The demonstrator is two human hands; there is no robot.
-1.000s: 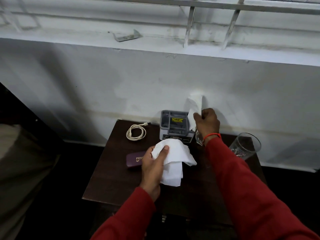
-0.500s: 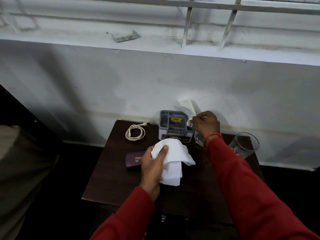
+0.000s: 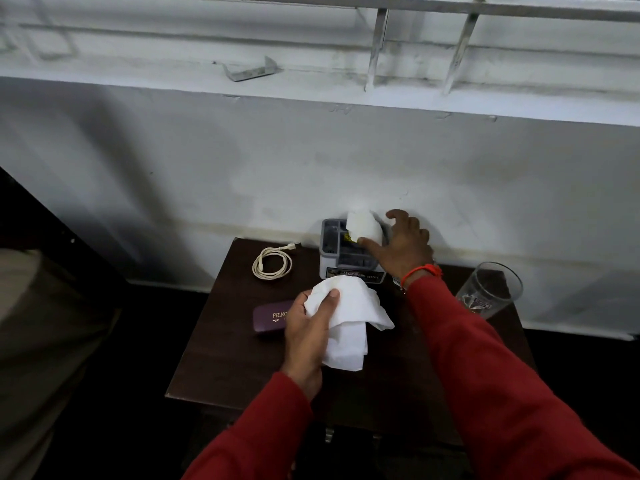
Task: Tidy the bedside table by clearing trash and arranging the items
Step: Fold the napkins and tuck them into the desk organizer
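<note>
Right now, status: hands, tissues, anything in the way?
Left hand gripping white tissue over the table. Right hand open, thumb on a second tissue sitting in the grey organizer. Glass close beside the right sleeve.

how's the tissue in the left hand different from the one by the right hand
The tissue in the left hand is large, loose and draped, hanging down over the table; the tissue at the organizer is smaller and crumpled into a wad. The left hand grips its tissue firmly, thumb on top; the right hand is spread, only its thumb touching the wad sitting in the grey organizer. Both are white paper.
</note>
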